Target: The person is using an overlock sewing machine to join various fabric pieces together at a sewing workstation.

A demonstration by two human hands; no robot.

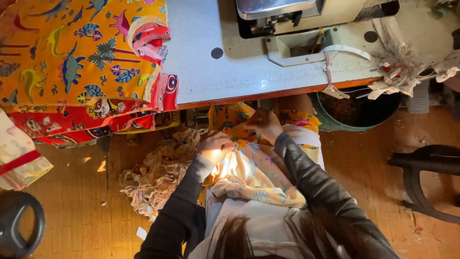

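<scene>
Two hands: left hand (216,144) and right hand (264,123) both pinching pale yellow printed cloth (254,177) on the lap
Table: orange dinosaur-print fabric stack (72,62) lying top left
Bin: round dark bucket (357,112) under the table's edge

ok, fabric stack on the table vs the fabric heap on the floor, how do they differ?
The fabric stack lies flat on the sewing table; the floor heap is crumpled on the wooden floor. The stack is vivid orange and red with dinosaur prints; the heap is pale and washed-out. The left hand works beside the heap, far from the stack. Both are printed cloth.
</scene>
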